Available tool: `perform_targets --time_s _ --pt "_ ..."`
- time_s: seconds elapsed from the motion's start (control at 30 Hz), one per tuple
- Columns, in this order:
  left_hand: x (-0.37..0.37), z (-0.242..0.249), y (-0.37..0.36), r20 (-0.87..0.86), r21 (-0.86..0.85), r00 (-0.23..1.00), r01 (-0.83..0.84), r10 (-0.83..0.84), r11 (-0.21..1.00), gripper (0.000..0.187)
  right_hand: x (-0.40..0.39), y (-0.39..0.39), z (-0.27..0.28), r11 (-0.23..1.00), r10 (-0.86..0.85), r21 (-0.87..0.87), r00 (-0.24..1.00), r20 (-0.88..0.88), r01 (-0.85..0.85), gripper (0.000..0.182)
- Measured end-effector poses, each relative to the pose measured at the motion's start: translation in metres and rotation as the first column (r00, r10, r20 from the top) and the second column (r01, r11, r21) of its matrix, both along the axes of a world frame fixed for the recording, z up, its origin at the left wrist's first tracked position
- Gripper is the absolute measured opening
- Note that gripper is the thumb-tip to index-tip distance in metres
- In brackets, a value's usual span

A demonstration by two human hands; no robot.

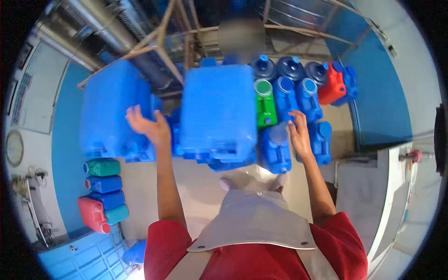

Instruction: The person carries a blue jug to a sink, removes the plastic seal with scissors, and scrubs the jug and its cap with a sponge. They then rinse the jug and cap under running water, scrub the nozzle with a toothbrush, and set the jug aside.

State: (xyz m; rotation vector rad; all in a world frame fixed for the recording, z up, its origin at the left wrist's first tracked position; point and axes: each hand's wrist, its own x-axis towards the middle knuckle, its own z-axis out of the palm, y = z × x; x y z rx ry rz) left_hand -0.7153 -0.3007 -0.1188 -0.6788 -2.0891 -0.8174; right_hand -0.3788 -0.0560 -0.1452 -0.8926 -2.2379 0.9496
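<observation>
A large blue plastic water container (217,107) stands in front of me, between my two hands and apart from both. My left hand (148,126) is raised with its fingers spread, overlapping the edge of another big blue container (109,112) in this view. On the other side, my right hand (299,133) is held up, fingers stretched out and nothing in them. It is nearest to a blue jug with a pale cap (276,151) and another blue jug (320,142) on the floor.
Beyond my right hand stand a green jug (266,109), several blue jugs, round dark-blue bottles (290,69) and a red jug (332,84). Coloured jugs, including a red one (93,213), line the left wall. A white cabinet (361,186) is at right; rails (308,32) cross the back.
</observation>
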Motion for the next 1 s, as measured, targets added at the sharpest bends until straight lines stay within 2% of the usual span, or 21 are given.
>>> perform_targets --time_s 0.07,0.1,0.13,0.17,0.2,0.27,0.33,0.4,0.47,0.5,0.53,0.57,0.63,0.67,0.7,0.73,0.77,0.8,0.87,0.93,1.0 --pt "0.078 -0.020 0.065 0.085 -0.027 0.950 0.303 -0.300 0.953 0.050 0.056 0.035 -0.019 0.998 -0.058 -0.011 0.997 -0.041 0.057 0.026" --pt "0.121 -0.028 0.097 0.215 -0.012 0.877 0.442 -0.429 0.897 0.048 0.079 0.049 -0.019 0.974 -0.123 -0.196 0.991 -0.054 0.110 0.024" --pt "0.164 -0.039 0.123 0.339 0.017 0.774 0.563 -0.534 0.826 0.046 0.106 0.065 -0.025 0.972 -0.142 -0.197 0.989 -0.044 0.130 0.024" --pt "0.204 -0.056 0.149 0.307 0.038 0.695 0.674 -0.650 0.738 0.039 0.130 0.081 -0.037 0.953 -0.167 -0.263 0.985 -0.039 0.151 0.024" --pt "0.240 -0.072 0.170 0.445 0.038 0.557 0.771 -0.702 0.636 0.032 0.151 0.096 -0.051 0.928 -0.190 -0.332 0.981 -0.035 0.168 0.023" --pt "0.306 -0.134 0.202 0.634 0.093 0.379 0.828 -0.674 0.553 0.027 0.198 0.121 -0.077 0.918 -0.187 -0.358 0.982 -0.014 0.170 0.022" --pt "0.351 -0.197 0.226 0.803 0.109 0.319 0.751 -0.503 0.651 0.020 0.237 0.131 -0.085 0.878 -0.145 -0.433 0.976 0.165 0.204 0.021" --pt "0.376 -0.313 0.232 0.930 0.206 0.142 0.559 -0.338 0.803 0.020 0.281 0.136 -0.119 0.905 -0.096 -0.379 0.960 0.262 0.194 0.020" --pt "0.387 -0.388 0.237 0.970 -0.140 0.245 0.585 -0.009 0.799 0.019 0.316 0.139 -0.142 0.858 -0.073 -0.463 0.944 0.321 0.224 0.021" --pt "0.393 -0.426 0.234 0.972 -0.177 0.227 0.563 0.055 0.807 0.021 0.327 0.137 -0.150 0.855 -0.079 -0.464 0.943 0.323 0.231 0.021" --pt "0.397 -0.466 0.234 0.972 -0.210 0.209 0.548 0.111 0.810 0.023 0.336 0.136 -0.155 0.860 -0.061 -0.443 0.914 0.401 0.252 0.020" --pt "0.408 -0.505 0.241 0.974 -0.200 0.204 0.571 0.098 0.797 0.023 0.347 0.135 -0.160 0.864 -0.056 -0.416 0.875 0.482 0.284 0.020" --pt "0.415 -0.552 0.245 0.987 -0.015 -0.155 0.187 0.045 0.982 0.034 0.360 0.129 -0.177 0.828 -0.075 -0.461 0.878 0.472 0.318 0.020" --pt "0.420 -0.566 0.254 0.987 -0.006 -0.158 0.208 0.039 0.978 0.034 0.364 0.126 -0.189 0.798 -0.061 -0.515 0.892 0.447 0.313 0.020" --pt "0.423 -0.567 0.256 0.986 0.027 -0.169 0.214 0.010 0.976 0.041 0.368 0.121 -0.203 0.768 -0.088 -0.566 0.924 0.371 0.300 0.020" --pt "0.427 -0.560 0.260 0.983 0.058 -0.181 0.217 -0.018 0.974 0.050 0.372 0.116 -0.213 0.768 -0.104 -0.559 0.922 0.372 0.312 0.020" --pt "0.431 -0.556 0.266 0.983 0.068 -0.183 0.227 -0.026 0.972 0.050 0.376 0.112 -0.220 0.818 -0.041 -0.515 0.919 0.392 0.256 0.020" --pt "0.435 -0.549 0.267 0.966 0.123 -0.251 0.212 -0.067 0.969 0.050 0.380 0.108 -0.222 0.858 0.028 -0.477 0.910 0.414 0.191 0.020" --pt "0.433 -0.519 0.262 0.918 0.215 -0.372 0.172 -0.139 0.961 0.051 0.383 0.102 -0.216 0.848 0.026 -0.489 0.905 0.424 0.205 0.020" --pt "0.437 -0.455 0.268 0.957 0.236 -0.222 0.227 -0.186 0.945 0.028 0.390 0.095 -0.201 0.861 0.025 -0.484 0.938 0.345 0.155 0.021" --pt "0.436 -0.359 0.278 0.977 0.211 -0.070 0.440 -0.201 0.873 0.017 0.397 0.095 -0.169 0.865 0.030 -0.478 0.934 0.355 0.153 0.021"
